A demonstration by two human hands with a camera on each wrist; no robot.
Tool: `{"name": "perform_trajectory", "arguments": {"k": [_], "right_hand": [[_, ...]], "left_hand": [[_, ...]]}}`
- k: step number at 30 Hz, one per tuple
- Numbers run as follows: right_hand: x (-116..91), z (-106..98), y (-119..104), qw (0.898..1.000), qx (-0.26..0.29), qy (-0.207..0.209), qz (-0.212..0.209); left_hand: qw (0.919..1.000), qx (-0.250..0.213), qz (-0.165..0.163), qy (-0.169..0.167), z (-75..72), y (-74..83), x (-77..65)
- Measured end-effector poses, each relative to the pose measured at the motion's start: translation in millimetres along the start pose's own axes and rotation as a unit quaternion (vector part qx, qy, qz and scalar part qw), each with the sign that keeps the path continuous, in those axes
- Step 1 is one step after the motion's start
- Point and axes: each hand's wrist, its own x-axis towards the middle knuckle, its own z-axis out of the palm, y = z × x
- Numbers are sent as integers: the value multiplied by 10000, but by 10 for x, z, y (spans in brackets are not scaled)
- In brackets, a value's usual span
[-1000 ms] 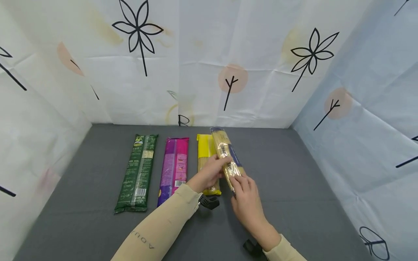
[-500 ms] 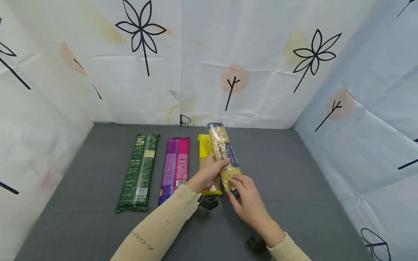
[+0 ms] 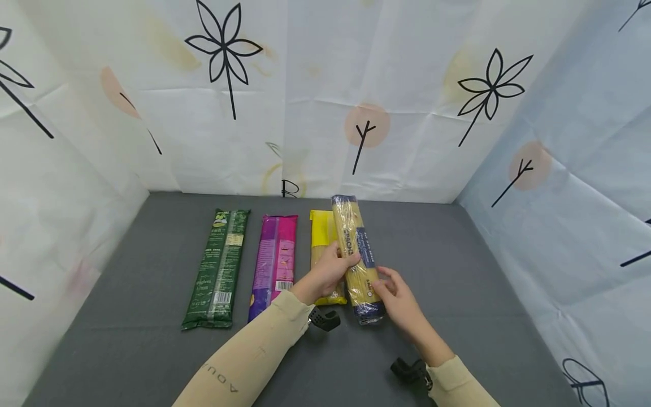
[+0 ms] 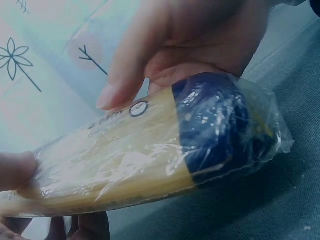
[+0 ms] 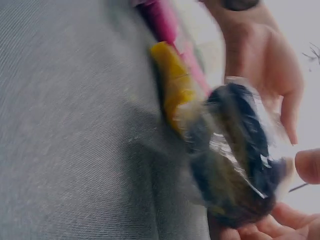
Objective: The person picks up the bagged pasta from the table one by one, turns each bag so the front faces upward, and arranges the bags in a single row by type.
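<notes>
A clear-and-navy pack of spaghetti [image 3: 362, 285] is held up at a tilt over the table in the head view. My left hand [image 3: 326, 276] grips its left side, thumb on top and fingers underneath. At the lower right edge, my right hand [image 3: 404, 305] pinches the pack between thumb and fingers. The left wrist view shows the pack's navy end [image 4: 210, 127] with the right thumb [image 4: 120, 90] along its edge. Crinkled clear film at that same end [image 5: 235, 155] fills the right wrist view. Partly behind the held pack lies a yellow pasta pack [image 3: 321, 229].
Left of the yellow pack, a pink and purple pack [image 3: 276, 249] and a green spaghetti pack [image 3: 216, 271] lie on the grey table [image 3: 152, 271]. White patterned cloth [image 3: 315, 73] stands along the back and both sides. A black wrist strap [image 3: 407, 370] sits by the right sleeve.
The held pack has swung more upright, and its lower navy end now shows. My right hand has slid from the pack's lower end to its right edge. The left hand keeps its grip.
</notes>
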Motion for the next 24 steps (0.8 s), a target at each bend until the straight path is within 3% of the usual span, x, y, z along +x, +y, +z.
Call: {"name": "perform_trajectory", "arguments": {"k": [4,8,15,19,24], "right_hand": [[22,-34,-9,9955,623,-334,639],[19,-59,-20,9908,993,-581,709],[47,-126,14,9894,1134,-338,840],[74,-156,51,9879,1248,-293,871],[135,-202,95,9861,1378,-100,923]], "left_hand": [[9996,200,-85,-201,-15,-27,-1],[9979,572,-31,-315,-4,-58,0],[9873,1544,339,-159,83,-119,-28],[9751,2123,628,127,148,-155,-38],[9474,2869,1299,563,324,-269,-25]]}}
